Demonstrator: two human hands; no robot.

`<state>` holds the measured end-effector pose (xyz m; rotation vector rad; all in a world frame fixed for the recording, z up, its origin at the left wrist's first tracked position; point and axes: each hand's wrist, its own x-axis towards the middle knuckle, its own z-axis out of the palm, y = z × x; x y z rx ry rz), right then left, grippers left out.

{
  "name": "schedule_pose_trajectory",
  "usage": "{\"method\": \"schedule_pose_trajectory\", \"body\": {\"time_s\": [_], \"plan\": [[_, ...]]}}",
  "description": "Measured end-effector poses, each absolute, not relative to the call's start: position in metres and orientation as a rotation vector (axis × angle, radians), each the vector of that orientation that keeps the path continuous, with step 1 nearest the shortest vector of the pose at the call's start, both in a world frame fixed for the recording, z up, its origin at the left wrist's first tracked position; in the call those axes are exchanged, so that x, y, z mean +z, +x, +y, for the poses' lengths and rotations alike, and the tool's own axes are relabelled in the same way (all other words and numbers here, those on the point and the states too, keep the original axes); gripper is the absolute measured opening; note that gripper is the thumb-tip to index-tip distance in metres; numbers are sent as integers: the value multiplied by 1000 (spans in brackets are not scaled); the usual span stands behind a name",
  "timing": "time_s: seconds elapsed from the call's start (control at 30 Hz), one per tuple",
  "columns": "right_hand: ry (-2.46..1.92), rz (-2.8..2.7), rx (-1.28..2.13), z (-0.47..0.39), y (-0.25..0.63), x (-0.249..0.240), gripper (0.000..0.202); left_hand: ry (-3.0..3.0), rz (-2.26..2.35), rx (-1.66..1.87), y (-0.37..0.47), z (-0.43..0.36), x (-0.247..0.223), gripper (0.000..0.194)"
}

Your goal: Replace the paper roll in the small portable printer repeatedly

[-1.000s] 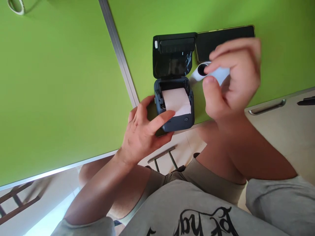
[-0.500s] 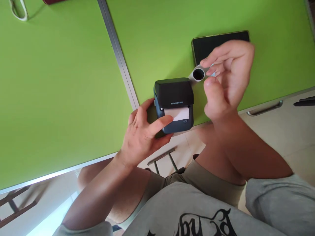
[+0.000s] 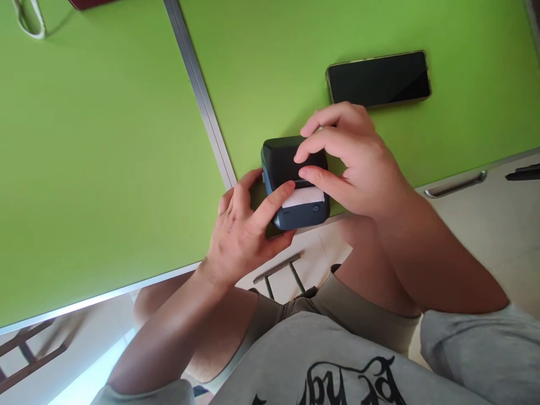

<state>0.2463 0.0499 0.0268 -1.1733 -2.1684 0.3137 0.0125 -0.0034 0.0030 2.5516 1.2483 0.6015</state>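
A small dark label printer stands near the front edge of the green table, its black lid down. White label paper shows at its front slot, above the power button. My left hand is wrapped round the printer's left side and lower corner, with the index fingertip near the lid's lower edge, beside the paper. Above the lid's right part is my right hand, thumb and fingers apart, nothing visible between them. Whether its fingertips touch the lid cannot be told.
Behind my right hand lies a black phone in a clear case. A metal strip crosses the green table. A white cord loop is at the far left, and a drawer handle at the right.
My right hand has moved left from beside the phone to over the printer lid. The white tube near its fingers is no longer visible. My left index finger has shifted up off the paper.
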Motion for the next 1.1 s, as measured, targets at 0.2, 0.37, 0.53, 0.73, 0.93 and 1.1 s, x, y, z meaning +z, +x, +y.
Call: {"method": "schedule_pose_trajectory", "body": {"time_s": [0.2, 0.37, 0.53, 0.73, 0.93, 1.1], "plan": [[-1291, -2256, 498, 48, 242, 40, 17, 2551, 1244, 625, 13, -4, 1, 66], [-1305, -2274, 546, 51, 245, 39, 19, 2556, 1242, 631, 13, -2, 0, 67], [-1325, -2249, 560, 53, 250, 34, 30, 2527, 1282, 626, 15, -3, 2, 69], [-1331, -2248, 464, 50, 249, 30, 32, 2536, 1286, 633, 15, -4, 0, 71], [-1058, -1967, 83, 50, 245, 12, 21, 2487, 1307, 720, 14, -4, -5, 92], [-980, -1652, -73, 60, 251, -2, 17, 2463, 1351, 656, 14, -6, -4, 93]]}}
